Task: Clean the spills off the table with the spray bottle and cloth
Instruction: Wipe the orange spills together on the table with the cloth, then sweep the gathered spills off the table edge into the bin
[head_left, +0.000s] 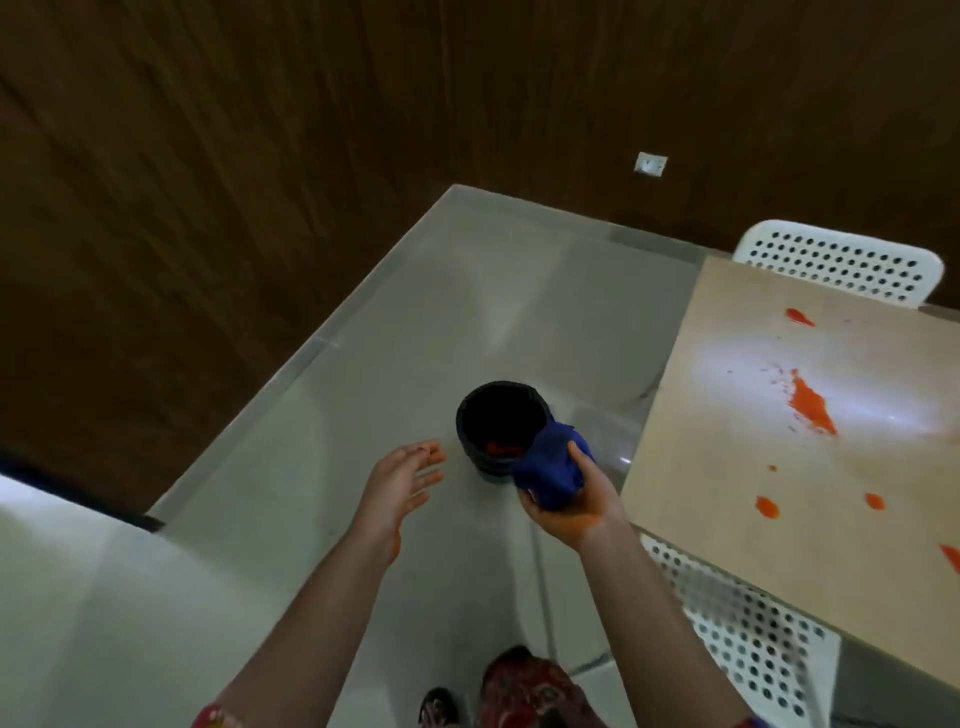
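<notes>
right hand (571, 512) fingers curled round a bunched blue cloth (548, 467), at the rim of a black bin (498, 415) on the floor. left hand (400, 480) fingers spread, holding nothing, just left of the bin. orange spills (810, 405) on the bench (727, 493) at right, white chair (841, 265) beyond.

one head-worn wide-angle view looks steeply down from standing height onto the floor (260, 493), with the counter (727, 467) at three o'clock.

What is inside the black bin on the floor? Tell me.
Red-orange scraps lie at the bottom of the bin. The rest of its inside is too dark to read, and the cloth in the right hand covers its right edge.
</notes>
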